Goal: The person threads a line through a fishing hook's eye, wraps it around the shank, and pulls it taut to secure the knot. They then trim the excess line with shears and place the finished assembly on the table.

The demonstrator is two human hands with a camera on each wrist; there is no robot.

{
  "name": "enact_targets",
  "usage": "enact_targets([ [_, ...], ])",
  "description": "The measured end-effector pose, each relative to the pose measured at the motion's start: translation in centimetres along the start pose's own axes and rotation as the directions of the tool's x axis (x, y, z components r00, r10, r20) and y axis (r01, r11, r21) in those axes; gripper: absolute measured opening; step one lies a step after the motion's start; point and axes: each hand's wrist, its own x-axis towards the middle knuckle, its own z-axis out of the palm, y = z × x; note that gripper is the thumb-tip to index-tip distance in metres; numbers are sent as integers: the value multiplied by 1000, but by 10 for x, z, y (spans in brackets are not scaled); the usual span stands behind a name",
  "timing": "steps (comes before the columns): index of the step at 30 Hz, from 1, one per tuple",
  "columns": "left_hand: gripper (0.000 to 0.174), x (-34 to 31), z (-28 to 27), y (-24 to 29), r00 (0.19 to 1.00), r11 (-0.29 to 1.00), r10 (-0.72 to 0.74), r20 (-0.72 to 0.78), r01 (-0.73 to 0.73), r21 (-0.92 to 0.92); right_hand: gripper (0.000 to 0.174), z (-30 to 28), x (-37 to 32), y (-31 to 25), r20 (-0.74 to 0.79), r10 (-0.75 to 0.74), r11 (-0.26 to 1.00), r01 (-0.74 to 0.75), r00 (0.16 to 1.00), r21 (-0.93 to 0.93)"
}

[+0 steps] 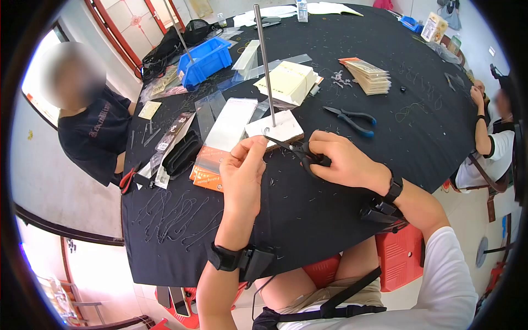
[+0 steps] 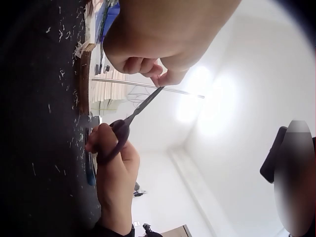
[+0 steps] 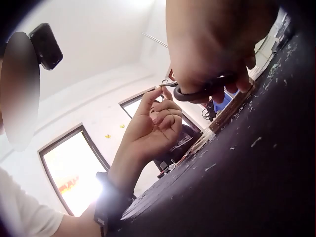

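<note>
Black-handled scissors are gripped in the right hand, fingers in the loops, blades pointing left. The left hand pinches something small and thin between thumb and forefinger, right at the blade tips. In the right wrist view a small dark loop stands above the left hand's fingertips. The left wrist view shows the scissors reaching up to the pinching fingertips of the left hand. Behind the hands is a white block with an upright metal rod.
Blue-handled pliers lie beyond the right hand. Packets, a black case and looped dark threads lie to the left. Farther back are a blue bin, a paper stack and packet stack. People sit at both sides.
</note>
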Motion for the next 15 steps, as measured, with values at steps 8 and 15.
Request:
enact_targets([
  [8, 10, -2, 1, 2, 999, 992, 35, -23, -32, 119, 22, -1, -1, -2, 10, 41, 997, -42, 999, 62],
  [15, 11, -1, -1, 3, 999, 996, 49, 3, -49, 68, 27, -5, 0, -12, 26, 54, 996, -56, 998, 65],
])
